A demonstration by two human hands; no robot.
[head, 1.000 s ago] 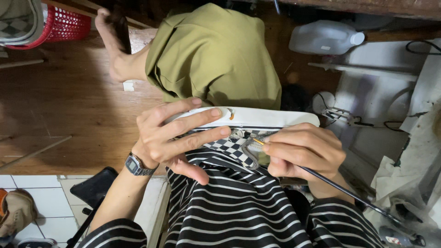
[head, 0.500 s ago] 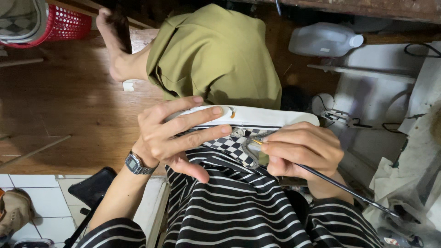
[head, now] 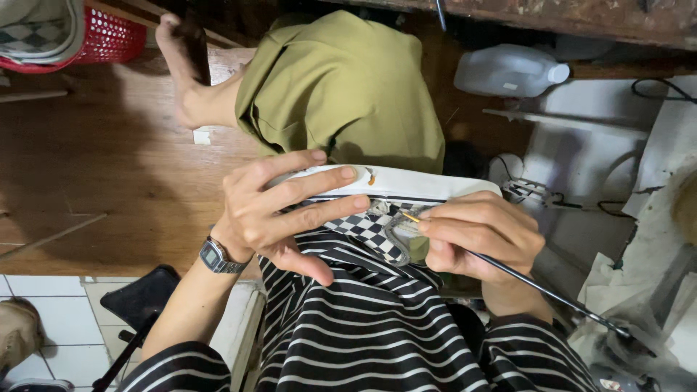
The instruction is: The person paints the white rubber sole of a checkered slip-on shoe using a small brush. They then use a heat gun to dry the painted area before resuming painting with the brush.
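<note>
A shoe [head: 385,210] with a white sole edge and black-and-white checkered upper rests against my striped shirt, sole side away from me. My left hand [head: 279,214], with a wristwatch on the wrist, grips the shoe from the left, fingers spread across the white sole edge. My right hand [head: 479,236] holds a thin black-handled paintbrush [head: 537,287] like a pen. Its tip touches the checkered upper near the middle of the shoe.
My knee in olive trousers [head: 341,87] and my bare foot [head: 185,72] lie ahead on the wooden floor [head: 94,167]. A red basket [head: 94,40] sits top left, a white plastic jug [head: 508,69] top right. Cables and crumpled paper lie at right.
Both hands stay almost still. The brush tip shifts only slightly on the checkered upper.
</note>
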